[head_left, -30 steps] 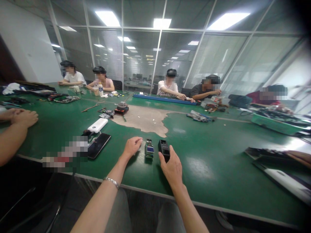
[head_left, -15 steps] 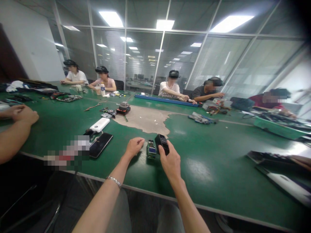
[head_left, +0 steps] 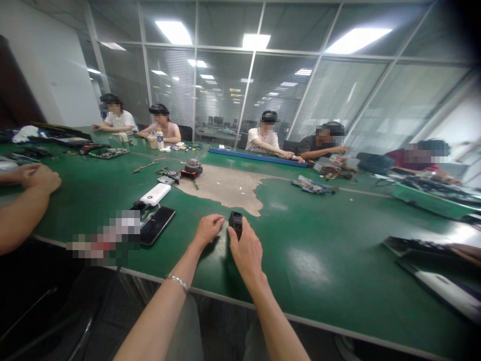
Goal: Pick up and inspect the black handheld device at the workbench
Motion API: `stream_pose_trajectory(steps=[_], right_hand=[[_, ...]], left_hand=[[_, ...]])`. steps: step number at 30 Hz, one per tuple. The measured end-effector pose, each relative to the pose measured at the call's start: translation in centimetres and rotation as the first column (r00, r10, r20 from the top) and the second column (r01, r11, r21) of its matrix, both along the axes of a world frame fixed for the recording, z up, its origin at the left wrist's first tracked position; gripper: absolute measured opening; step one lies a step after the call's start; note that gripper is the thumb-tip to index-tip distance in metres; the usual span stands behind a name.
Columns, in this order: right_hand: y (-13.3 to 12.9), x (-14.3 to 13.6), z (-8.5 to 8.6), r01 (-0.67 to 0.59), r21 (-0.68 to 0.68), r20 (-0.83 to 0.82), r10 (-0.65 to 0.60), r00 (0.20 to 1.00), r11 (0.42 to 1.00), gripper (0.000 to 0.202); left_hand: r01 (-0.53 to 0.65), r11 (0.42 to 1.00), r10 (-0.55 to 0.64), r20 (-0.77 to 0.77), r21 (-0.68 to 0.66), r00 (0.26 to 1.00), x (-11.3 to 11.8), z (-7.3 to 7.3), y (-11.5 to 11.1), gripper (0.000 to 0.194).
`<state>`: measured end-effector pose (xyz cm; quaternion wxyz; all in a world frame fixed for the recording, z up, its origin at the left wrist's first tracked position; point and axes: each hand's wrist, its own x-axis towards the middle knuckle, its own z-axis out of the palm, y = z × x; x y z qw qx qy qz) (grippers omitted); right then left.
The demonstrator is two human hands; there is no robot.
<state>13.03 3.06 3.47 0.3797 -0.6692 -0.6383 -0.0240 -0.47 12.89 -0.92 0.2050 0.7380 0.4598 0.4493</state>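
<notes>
My right hand (head_left: pixel 246 250) grips a small black plastic housing (head_left: pixel 236 220), thumb on its near left side and fingers round its right. The housing stands over the spot where a green circuit board lay earlier. That board is hidden now, and whether it sits inside the housing I cannot tell. Just left of it, my left hand (head_left: pixel 209 229) rests on the table with fingers curled together. What those fingers hold, if anything, is hidden. A silver bracelet (head_left: pixel 177 281) circles my left wrist.
On the green table (head_left: pixel 319 235) at left lie a black phone (head_left: pixel 158 225) and a white power bank (head_left: pixel 156 194). A bare brown patch (head_left: pixel 221 183) is ahead. Pliers (head_left: pixel 311 185) and a green basket (head_left: pixel 432 200) are at right. A co-worker's hands (head_left: pixel 39 178) rest at left.
My right hand has moved left with the black housing, over the circuit board's spot, and the board has gone from sight. My left hand has hardly moved.
</notes>
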Motion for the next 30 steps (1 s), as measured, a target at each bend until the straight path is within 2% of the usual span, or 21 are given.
stream_pose_trajectory(steps=[15,19,23,30], right_hand=[[-1.0,0.1,-2.4,0.002,-0.078,0.024,0.000,1.000,0.997,0.066],[-0.5,0.4,-2.4,0.011,-0.017,0.005,-0.011,1.000,1.000,0.073],[0.1,0.2,-2.5,-0.023,0.067,-0.017,0.024,1.000,0.997,0.068],[0.2,0.0,-3.1,-0.020,0.026,-0.014,0.020,1.000,0.999,0.059]], left_hand=[[0.007,1.000,-0.007,-0.014,-0.018,1.000,0.1,0.2,-0.1,0.029],[-0.003,1.000,0.003,-0.012,-0.017,1.000,0.2,0.1,-0.1,0.029],[-0.001,1.000,0.000,-0.013,-0.024,1.000,0.2,0.1,-0.1,0.029],[0.004,1.000,-0.004,-0.014,-0.025,1.000,0.2,0.2,-0.1,0.029]])
